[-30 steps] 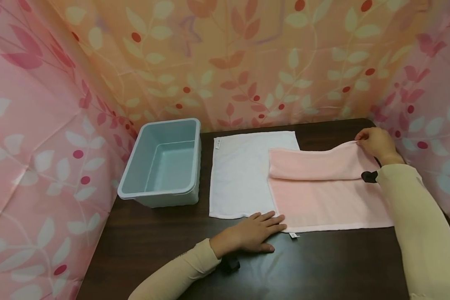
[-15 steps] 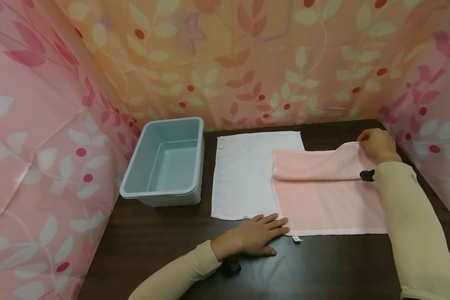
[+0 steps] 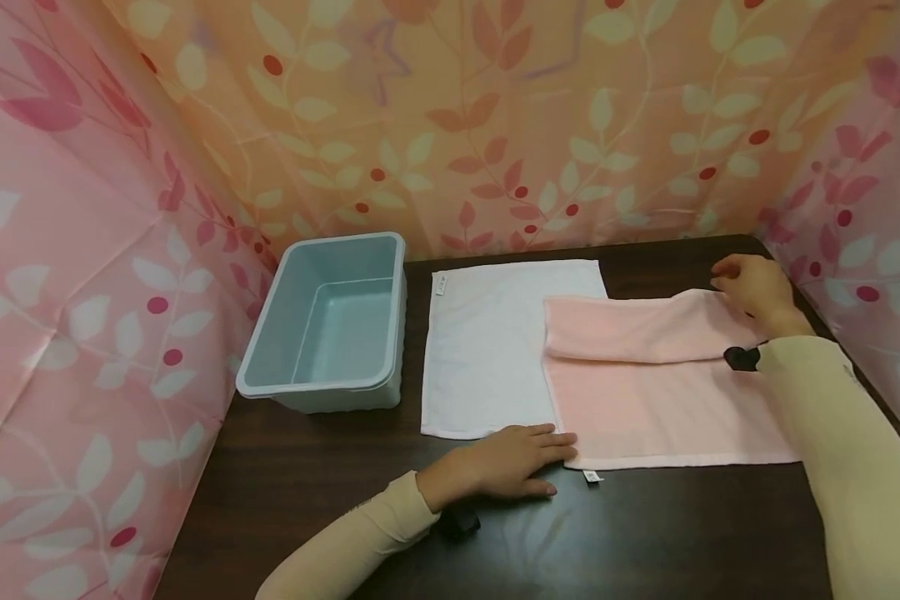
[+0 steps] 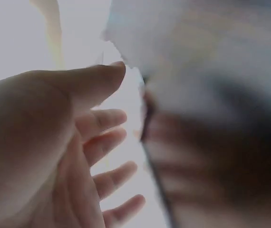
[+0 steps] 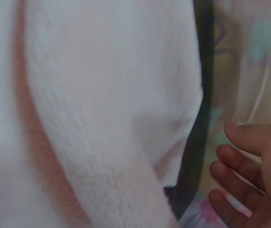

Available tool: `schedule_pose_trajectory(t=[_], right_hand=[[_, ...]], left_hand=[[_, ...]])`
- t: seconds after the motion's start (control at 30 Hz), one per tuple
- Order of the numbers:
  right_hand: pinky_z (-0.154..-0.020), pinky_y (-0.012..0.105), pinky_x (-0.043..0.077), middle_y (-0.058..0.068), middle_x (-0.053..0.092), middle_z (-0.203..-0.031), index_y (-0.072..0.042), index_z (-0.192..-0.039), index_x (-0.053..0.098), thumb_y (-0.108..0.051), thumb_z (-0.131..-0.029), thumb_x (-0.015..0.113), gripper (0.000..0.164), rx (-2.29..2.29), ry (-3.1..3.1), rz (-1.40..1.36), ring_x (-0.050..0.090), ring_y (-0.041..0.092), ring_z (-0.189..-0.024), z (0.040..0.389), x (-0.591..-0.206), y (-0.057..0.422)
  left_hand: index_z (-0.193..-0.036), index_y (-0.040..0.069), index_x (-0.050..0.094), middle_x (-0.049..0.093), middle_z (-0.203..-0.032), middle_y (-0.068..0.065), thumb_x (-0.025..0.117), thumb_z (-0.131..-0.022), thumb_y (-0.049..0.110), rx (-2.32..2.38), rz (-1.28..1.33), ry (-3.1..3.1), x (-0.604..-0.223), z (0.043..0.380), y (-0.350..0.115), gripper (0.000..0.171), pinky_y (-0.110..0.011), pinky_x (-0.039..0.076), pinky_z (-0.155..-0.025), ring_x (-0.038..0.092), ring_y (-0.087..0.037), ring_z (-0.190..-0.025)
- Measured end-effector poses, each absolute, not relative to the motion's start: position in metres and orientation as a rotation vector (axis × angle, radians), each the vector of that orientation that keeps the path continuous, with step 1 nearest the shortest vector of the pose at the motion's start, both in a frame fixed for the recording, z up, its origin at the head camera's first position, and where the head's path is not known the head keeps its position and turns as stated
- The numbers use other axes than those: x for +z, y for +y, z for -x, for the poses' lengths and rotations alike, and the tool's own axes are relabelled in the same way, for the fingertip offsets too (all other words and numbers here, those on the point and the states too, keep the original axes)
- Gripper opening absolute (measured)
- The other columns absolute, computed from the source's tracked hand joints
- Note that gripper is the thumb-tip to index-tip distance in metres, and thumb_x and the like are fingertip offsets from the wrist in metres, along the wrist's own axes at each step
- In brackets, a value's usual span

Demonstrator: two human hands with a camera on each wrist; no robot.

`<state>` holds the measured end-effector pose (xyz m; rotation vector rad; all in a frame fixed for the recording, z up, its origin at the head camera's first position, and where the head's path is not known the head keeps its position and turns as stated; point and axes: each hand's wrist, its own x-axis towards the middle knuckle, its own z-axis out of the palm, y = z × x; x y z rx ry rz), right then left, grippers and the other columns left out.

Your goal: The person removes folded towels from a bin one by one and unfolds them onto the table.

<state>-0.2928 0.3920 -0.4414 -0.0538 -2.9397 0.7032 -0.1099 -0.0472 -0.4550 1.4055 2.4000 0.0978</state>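
A pink towel [image 3: 660,417] lies on the dark table, its far part folded toward the person into a band [image 3: 637,331]. It overlaps the right side of a white towel [image 3: 487,358]. At the pink towel's near left corner, my left hand [image 3: 506,462] rests with fingers extended, fingertips right at the edge. My right hand [image 3: 757,292] is beside the fold's far right corner, fingers loosely bent. In the right wrist view, a gap separates that hand [image 5: 249,175] from the towel edge [image 5: 188,118], and nothing is between thumb and fingers.
A light blue plastic tub [image 3: 393,333] stands to the left of the white towel. Floral curtains [image 3: 495,125] enclose the back and both sides of the table [image 3: 307,483]. A small tag [image 3: 592,477] sticks out from the pink towel's near edge.
My right hand has let go of the pink towel's far right corner, and the fold there has settled lower. My left hand stays at the near left corner.
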Motion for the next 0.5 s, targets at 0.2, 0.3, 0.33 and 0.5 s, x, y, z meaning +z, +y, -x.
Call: schedule_pose_trajectory(t=[0.2, 0.3, 0.33, 0.5], right_hand=[[-0.073, 0.035, 0.044, 0.028, 0.071, -0.103, -0.001, -0.109, 0.070, -0.026, -0.097, 0.062, 0.028, 0.723, -2.755, 0.014, 0.065, 0.010, -0.077, 0.249, -0.433, 0.367], [-0.067, 0.021, 0.038, 0.025, 0.073, -0.101, -0.003, -0.107, 0.073, -0.028, -0.095, 0.065, 0.028, 0.744, -2.711, 0.015, 0.052, -0.012, -0.071, 0.218, -0.431, 0.356], [-0.066, 0.020, 0.037, 0.024, 0.073, -0.101, -0.004, -0.107, 0.073, -0.028, -0.095, 0.065, 0.028, 0.746, -2.709, 0.014, 0.053, -0.011, -0.072, 0.208, -0.432, 0.353], [-0.070, 0.041, 0.046, 0.026, 0.072, -0.107, -0.002, -0.111, 0.072, -0.027, -0.094, 0.066, 0.030, 0.709, -2.755, -0.001, 0.066, 0.044, -0.094, 0.164, -0.441, 0.341]], left_hand=[[-0.148, 0.019, 0.047, 0.046, -0.155, 0.005, 0.050, -0.103, 0.038, 0.351, -1.364, 2.478, -0.425, 0.138, -0.051, 0.049, -0.030, 0.037, -0.118, 0.043, -0.011, -0.144], [-0.147, 0.018, 0.049, 0.048, -0.154, 0.003, 0.050, -0.104, 0.036, 0.431, -1.300, 2.556, -0.410, 0.158, -0.051, 0.047, -0.033, 0.037, -0.119, 0.044, -0.013, -0.144], [-0.147, 0.018, 0.049, 0.047, -0.154, 0.002, 0.049, -0.104, 0.035, 0.445, -1.284, 2.584, -0.406, 0.166, -0.050, 0.047, -0.034, 0.036, -0.119, 0.043, -0.014, -0.144], [-0.151, 0.014, 0.043, 0.039, -0.160, -0.002, 0.045, -0.106, 0.031, 0.470, -1.187, 2.665, -0.399, 0.209, -0.039, 0.048, -0.037, 0.028, -0.124, 0.034, -0.019, -0.150]])
